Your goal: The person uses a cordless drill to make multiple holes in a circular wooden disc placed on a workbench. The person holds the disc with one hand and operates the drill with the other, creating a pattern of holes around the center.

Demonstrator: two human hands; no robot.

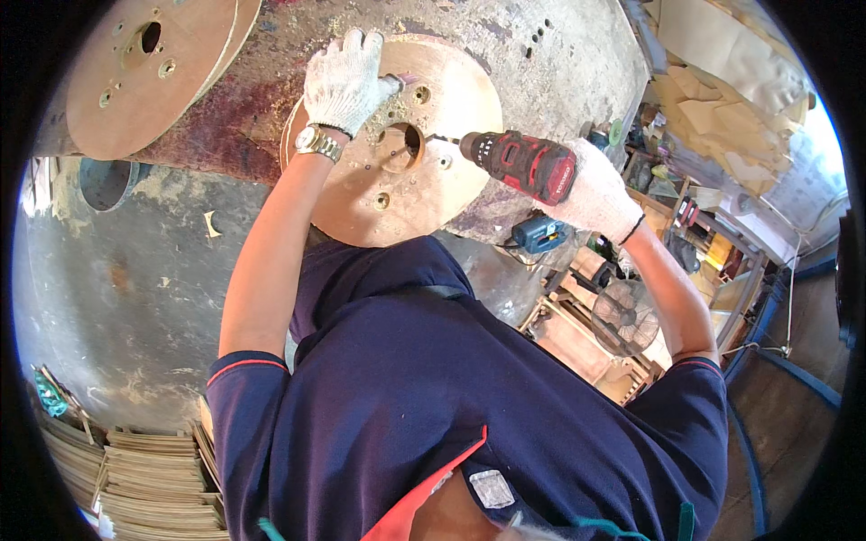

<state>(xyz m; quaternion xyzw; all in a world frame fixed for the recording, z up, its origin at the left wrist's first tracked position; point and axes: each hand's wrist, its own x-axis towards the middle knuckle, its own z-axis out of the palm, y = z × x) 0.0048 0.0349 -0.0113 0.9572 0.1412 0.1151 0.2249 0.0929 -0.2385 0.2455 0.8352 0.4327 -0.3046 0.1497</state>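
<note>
A round plywood disc (467, 88) with a large centre hole and several smaller holes lies on the worktable in front of me, wood chips scattered over it. My left hand (345, 81), in a white knitted glove, rests on the disc's upper left part with the fingers spread; a small pinkish piece shows by the thumb, and whether it is held cannot be told. My gloved right hand (595, 193) grips a red and black cordless drill (517, 162). The drill's bit points left over the disc, close to the centre hole. Whether the bit touches the wood is unclear.
More round plywood discs (155, 88) lie at the upper left of the stained worktable (575, 67). A blue power tool (538, 234) sits right of the disc, below the drill. A fan (626, 316) stands at the right, and stacked thin wooden sheets (159, 480) are at the lower left.
</note>
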